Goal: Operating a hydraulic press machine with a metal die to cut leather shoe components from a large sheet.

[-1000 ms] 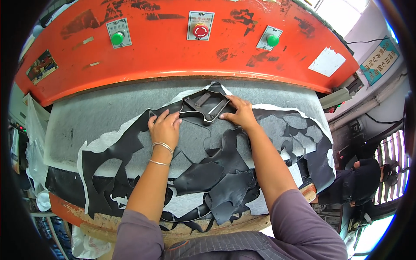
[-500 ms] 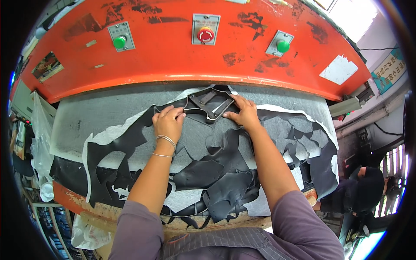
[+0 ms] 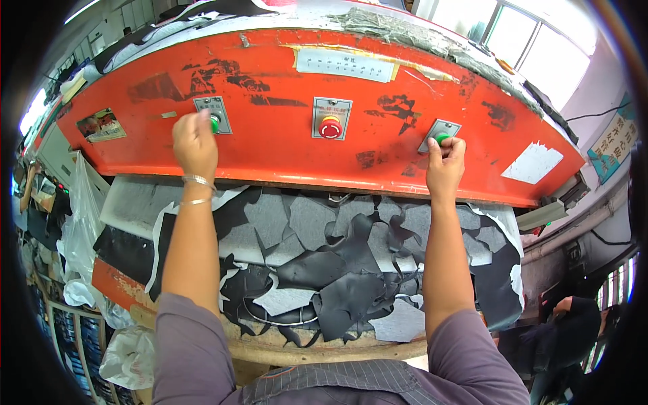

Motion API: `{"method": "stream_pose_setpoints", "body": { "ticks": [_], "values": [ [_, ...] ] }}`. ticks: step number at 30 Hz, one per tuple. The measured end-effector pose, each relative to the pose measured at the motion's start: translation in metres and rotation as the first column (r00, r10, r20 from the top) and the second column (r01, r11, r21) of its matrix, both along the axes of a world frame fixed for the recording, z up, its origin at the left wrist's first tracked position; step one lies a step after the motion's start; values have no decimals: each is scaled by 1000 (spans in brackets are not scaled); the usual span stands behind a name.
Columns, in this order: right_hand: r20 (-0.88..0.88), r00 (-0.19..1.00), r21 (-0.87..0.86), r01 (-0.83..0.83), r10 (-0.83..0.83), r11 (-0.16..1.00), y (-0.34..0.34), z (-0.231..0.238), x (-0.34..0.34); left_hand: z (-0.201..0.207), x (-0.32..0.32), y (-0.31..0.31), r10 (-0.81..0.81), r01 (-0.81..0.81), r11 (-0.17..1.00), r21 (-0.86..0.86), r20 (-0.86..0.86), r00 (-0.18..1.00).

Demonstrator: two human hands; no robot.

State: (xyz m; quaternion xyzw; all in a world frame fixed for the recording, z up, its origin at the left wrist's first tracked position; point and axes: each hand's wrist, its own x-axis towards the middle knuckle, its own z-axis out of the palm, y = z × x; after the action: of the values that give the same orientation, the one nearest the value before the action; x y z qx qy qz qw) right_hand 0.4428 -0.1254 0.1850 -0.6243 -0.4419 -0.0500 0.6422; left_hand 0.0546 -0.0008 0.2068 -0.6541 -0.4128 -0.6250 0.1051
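My left hand (image 3: 196,145) is raised to the left green push button (image 3: 214,125) on the red machine front, its fingers curled in and slightly blurred. Whether it touches that button I cannot tell. At the right green push button (image 3: 442,138), the thumb and fingers of my right hand (image 3: 446,165) close around the knob. Below both arms lies cut black leather-like sheet (image 3: 317,268), full of gaps, on the pale grey cutting bed (image 3: 266,212). The cutting die is mostly hidden beneath the red beam; only a small metal edge (image 3: 339,198) shows there.
A red stop button (image 3: 330,127) sits midway between the green ones. The broad red beam (image 3: 270,162) overhangs the far side of the bed. Clear plastic bags (image 3: 81,229) hang at the left. Another person in dark clothes (image 3: 574,331) is at the right.
Both hands have let go of the cutting die and risen to the two green buttons. The red beam now covers the die's place, and the view has tilted upward.
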Motion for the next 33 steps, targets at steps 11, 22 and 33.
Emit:
{"method": "stream_pose_setpoints", "body": {
  "ticks": [11,22,33],
  "values": [
    [188,551,-728,-478,813,492,-260,-53,-118,-77,-34,-300,-767,313,498,-809,-242,594],
    [299,582,-834,-225,756,503,-352,-105,-191,-136,-18,-417,-520,162,661,-733,-292,803],
    [47,563,-838,-428,825,340,-206,-51,-133,-97,-3,-264,-700,381,428,-820,-34,713]
  ]
}}
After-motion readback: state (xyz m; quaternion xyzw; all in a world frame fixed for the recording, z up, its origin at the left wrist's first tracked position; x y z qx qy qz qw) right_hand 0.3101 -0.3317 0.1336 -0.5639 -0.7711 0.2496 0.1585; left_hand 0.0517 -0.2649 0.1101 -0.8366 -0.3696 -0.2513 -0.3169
